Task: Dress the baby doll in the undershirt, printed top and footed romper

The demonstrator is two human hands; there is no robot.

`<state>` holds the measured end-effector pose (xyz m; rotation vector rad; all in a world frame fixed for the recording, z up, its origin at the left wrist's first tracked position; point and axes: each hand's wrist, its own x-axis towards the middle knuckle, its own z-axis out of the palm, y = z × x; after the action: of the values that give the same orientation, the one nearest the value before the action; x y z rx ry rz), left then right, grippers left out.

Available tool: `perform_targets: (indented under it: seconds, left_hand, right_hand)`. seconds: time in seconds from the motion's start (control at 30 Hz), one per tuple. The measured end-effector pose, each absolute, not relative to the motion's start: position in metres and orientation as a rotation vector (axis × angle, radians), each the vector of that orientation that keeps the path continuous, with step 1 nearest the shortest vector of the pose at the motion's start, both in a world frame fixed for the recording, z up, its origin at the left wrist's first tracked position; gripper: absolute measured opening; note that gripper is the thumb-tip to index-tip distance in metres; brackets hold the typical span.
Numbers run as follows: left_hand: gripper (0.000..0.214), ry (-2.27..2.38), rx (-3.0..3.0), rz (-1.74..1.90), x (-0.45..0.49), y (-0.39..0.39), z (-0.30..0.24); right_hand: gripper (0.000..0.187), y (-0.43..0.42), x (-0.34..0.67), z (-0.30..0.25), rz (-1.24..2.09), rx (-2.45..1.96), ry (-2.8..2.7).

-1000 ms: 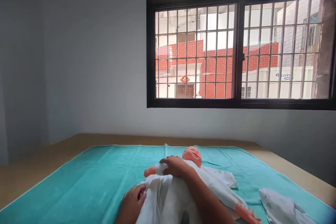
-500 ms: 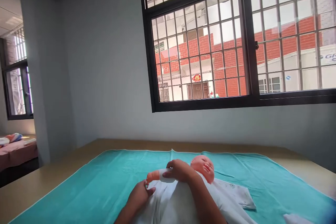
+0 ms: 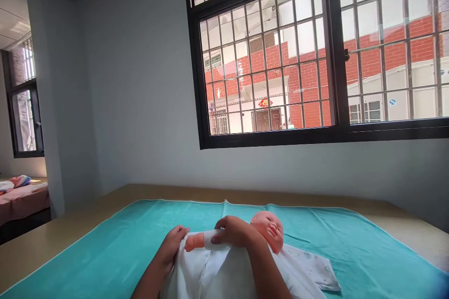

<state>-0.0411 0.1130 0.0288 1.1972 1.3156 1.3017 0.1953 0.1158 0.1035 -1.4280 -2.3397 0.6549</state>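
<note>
A baby doll (image 3: 267,228) lies face up, its head to the right of my hands. White baby clothes (image 3: 224,275) cover its body, and a printed sleeve (image 3: 310,266) lies spread out on the right. My right hand (image 3: 235,232) is closed round the white upper part of the doll's raised arm. The doll's bare forearm and hand (image 3: 194,241) point left, out of that white part. Just left of the doll's hand, my left hand (image 3: 171,245) pinches the edge of the white clothes. My right forearm hides part of the doll's torso.
A turquoise sheet (image 3: 133,243) is spread under the doll on a wooden-toned platform (image 3: 91,205). A grey wall (image 3: 140,126) with a barred window (image 3: 266,79) rises behind. Through an opening at the left, a bed with pink covers (image 3: 24,198) shows.
My left hand has let go of the doll's hand and moved left and up, now pinching the clothes. My right hand keeps its hold on the arm, shifted slightly left.
</note>
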Motion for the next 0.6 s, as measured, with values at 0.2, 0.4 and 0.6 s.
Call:
perform_targets:
  seconds: [0.2,0.4,0.6]
  left_hand:
    - [0.032,0.883,0.901,1.372,-0.043,0.1,0.061]
    - [0.035,0.915,0.86,1.399,-0.042,0.087,0.092]
    - [0.037,0.883,0.845,1.535,-0.003,0.08,0.097]
  right_hand:
    - [0.044,0.109,0.193,0.106,0.582,-1.528,-2.36]
    - [0.037,0.111,0.185,0.102,0.499,-1.697,-2.315]
    - [0.041,0.104,0.179,0.113,0.48,-1.671,-2.396]
